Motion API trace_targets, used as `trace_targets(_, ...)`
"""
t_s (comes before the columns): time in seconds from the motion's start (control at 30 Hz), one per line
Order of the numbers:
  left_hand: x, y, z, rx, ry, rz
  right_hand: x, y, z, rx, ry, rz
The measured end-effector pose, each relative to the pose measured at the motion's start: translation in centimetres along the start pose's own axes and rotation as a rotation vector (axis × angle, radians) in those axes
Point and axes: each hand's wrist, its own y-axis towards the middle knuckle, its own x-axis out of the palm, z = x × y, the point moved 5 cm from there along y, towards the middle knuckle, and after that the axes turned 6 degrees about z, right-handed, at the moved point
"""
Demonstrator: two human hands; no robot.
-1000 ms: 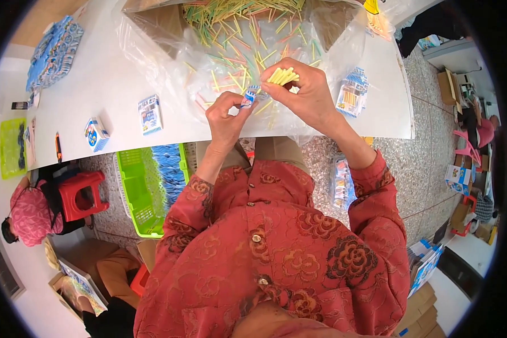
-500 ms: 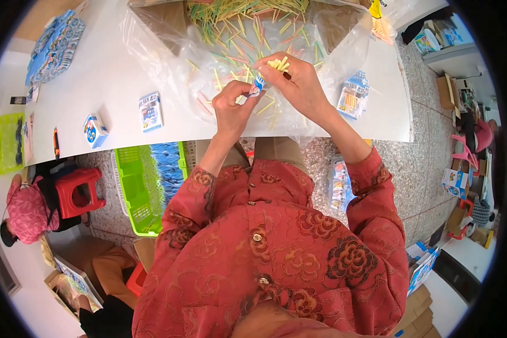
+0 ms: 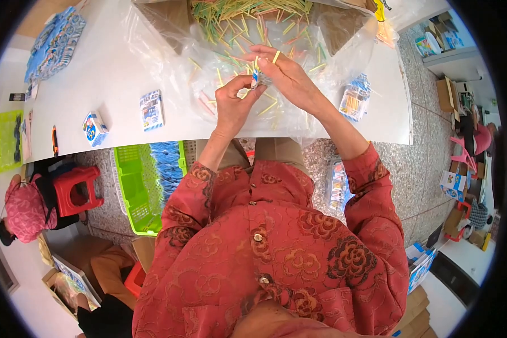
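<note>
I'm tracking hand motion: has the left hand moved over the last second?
Yes: judged against the near edge of the white table, the left hand has shifted slightly away from the person and a little rightward.

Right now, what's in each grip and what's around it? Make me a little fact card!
Left grip: pinches a small blue-and-white packet
Right grip: beside it, touching a yellow stick; can't tell how firmly
Loose sticks: yellow, green, pink
On table, left: two blue-and-white packs
On table, right: blue-striped pack
Below: green basket
</note>
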Motion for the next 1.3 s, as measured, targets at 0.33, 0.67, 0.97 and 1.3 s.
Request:
trace_targets(0.33, 0.2, -0.5, 0.6, -0.249, -0.372, -0.118, -0.6, 0.6, -0.8, 0.005, 0.012, -0.107)
trace_targets(0.67, -0.7, -0.1, 1.3, -0.335, -0.47, 0.036, -0.9, -0.9, 1.4, 0.14, 0.07, -0.052)
trace_targets(0.97, -1.1, -1.9, 0.2, -0.291, -0.227, -0.086, -0.3, -4.4, 2.3, 0.085, 0.206, 0.09)
trace_targets(1.3, 1.0, -2.6, 0.9, -0.326, -0.231, -0.138, -14.2, -13.0, 9.9, 0.377, -0.178, 0.454)
